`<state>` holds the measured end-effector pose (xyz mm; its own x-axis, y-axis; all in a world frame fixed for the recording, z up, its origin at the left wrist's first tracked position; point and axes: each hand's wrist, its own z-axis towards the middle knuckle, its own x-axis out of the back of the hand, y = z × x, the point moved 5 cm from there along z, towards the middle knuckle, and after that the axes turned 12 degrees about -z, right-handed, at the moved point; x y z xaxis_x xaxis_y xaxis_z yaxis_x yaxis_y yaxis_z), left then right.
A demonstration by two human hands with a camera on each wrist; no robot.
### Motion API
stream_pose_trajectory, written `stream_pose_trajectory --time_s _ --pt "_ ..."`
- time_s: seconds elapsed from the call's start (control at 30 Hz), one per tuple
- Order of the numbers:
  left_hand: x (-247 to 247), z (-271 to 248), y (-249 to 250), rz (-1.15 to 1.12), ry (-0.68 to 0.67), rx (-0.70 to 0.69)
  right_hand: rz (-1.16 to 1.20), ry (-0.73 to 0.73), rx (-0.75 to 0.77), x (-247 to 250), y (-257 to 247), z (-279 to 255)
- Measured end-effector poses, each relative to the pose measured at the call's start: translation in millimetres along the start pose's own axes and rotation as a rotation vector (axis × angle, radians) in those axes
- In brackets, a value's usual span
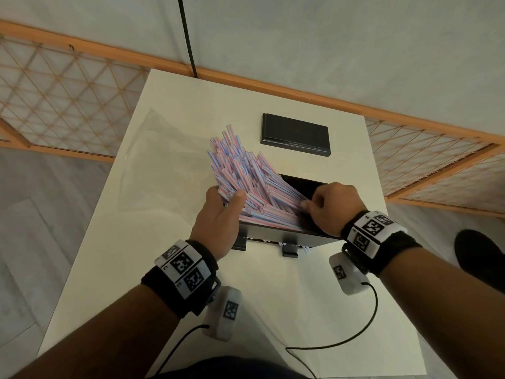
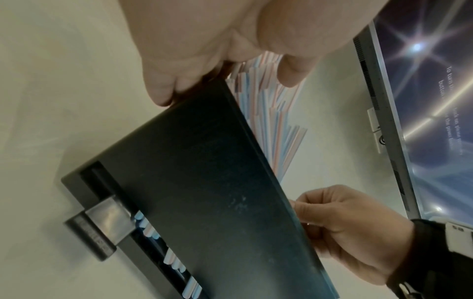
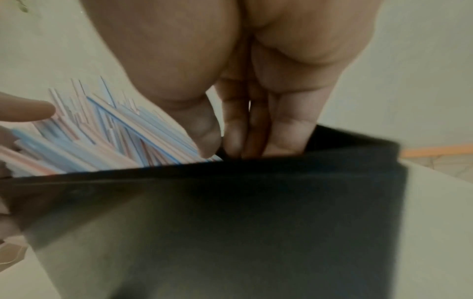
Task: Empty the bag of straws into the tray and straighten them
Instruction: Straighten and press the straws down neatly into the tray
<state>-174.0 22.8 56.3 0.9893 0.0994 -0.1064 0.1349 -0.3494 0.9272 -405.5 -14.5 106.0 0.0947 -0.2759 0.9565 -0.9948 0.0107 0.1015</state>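
Hands work at a black straw tray [image 1: 276, 233] on the white bench [image 1: 114, 242]. Left hand [image 1: 218, 217] curls around a fanned bundle of striped straws [image 1: 240, 170] leaning out of the tray; right hand [image 1: 334, 206] pinches straws at the tray's right end. An empty clear bag [image 1: 161, 160] lies left, a black lid [image 1: 295, 136] behind.

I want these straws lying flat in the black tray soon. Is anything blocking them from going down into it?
Nothing foreign shows in the tray. The straws fan up and out over its far-left edge, held by the left hand and right hand.
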Motion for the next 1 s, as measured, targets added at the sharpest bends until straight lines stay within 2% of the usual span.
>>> stream_pose_trajectory --time_s 0.17,0.4,0.57,0.87,1.0 --pt "0 0 0 0.002 0.007 -0.004 0.046 -0.267 0.109 -28 -13 -4" --pt "0 1 -3 -0.015 -0.010 0.008 0.171 -0.294 0.091 -27 -20 2" --pt "0 1 -1 0.008 0.002 0.020 0.253 -0.439 0.080 -25 -21 -1" --pt "-4 -1 1 -0.042 -0.019 -0.006 0.172 -0.467 0.118 -37 -34 4" --pt "-5 -2 3 -0.057 -0.022 0.011 0.166 -0.409 0.204 -32 -45 7"
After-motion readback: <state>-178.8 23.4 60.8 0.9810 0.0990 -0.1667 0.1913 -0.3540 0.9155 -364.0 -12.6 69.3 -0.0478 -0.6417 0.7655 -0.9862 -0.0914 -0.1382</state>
